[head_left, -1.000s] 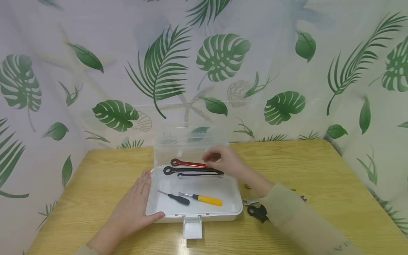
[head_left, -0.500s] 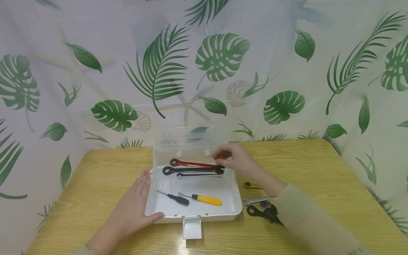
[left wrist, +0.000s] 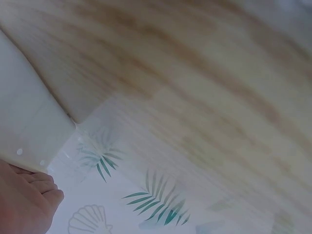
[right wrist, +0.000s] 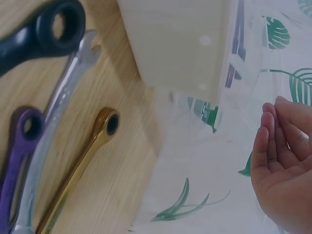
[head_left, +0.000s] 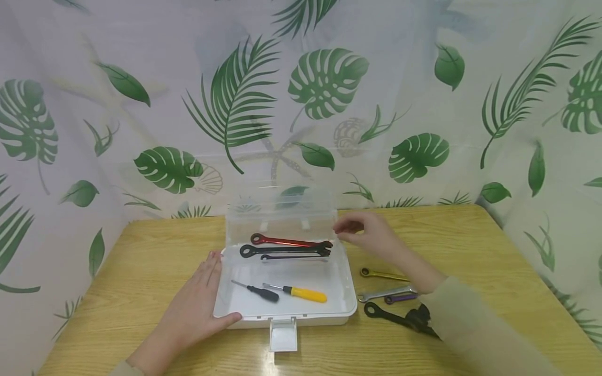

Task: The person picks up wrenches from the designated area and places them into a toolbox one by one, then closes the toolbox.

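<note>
Leaf-print curtain (head_left: pixel 141 78) (wooden table (head_left: pixel 470 240))

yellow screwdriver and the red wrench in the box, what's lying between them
In the head view, two black wrenches lie side by side between the red wrench and the yellow screwdriver, then a bare strip of the box floor.

We see two bare hands, left hand (head_left: pixel 195 308) and right hand (head_left: pixel 371 235), each emerging from a plain beige-olive long sleeve (head_left: pixel 475 334).
</note>
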Demonstrator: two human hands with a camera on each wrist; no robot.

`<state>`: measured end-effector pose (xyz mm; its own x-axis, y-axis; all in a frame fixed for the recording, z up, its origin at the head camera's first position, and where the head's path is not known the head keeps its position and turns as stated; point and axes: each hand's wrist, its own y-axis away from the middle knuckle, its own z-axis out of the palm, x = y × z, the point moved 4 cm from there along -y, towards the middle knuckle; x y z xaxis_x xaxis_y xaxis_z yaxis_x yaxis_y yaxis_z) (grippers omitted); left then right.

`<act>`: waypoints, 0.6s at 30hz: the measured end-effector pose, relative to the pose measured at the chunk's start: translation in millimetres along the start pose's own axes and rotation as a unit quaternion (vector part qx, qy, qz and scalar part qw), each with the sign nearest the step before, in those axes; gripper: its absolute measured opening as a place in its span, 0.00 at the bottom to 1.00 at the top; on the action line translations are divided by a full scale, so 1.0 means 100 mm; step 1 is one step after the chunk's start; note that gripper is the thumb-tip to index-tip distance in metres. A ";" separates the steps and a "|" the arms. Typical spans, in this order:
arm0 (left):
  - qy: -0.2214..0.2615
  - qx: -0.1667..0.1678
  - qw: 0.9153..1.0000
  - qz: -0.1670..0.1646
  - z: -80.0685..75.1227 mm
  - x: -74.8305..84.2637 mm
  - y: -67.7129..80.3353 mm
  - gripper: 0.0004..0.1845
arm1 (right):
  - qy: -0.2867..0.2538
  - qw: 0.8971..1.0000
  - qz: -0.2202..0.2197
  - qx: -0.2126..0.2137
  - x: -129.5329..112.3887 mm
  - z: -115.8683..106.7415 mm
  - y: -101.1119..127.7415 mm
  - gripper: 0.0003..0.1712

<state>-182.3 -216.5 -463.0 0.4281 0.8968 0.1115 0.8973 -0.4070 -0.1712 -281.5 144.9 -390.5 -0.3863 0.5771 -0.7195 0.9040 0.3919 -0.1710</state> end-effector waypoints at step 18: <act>0.015 -0.013 1.000 -0.013 0.02 -0.01 0.01 0.66 | 0.024 0.998 0.044 0.027 0.37 -0.36 0.31 0.10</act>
<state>-182.5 -217.6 -465.0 0.4070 0.9020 0.1440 0.9106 -0.3882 -0.1417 -274.7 204.2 -398.4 -0.3130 0.6417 -0.7002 0.9427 0.2997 -0.1467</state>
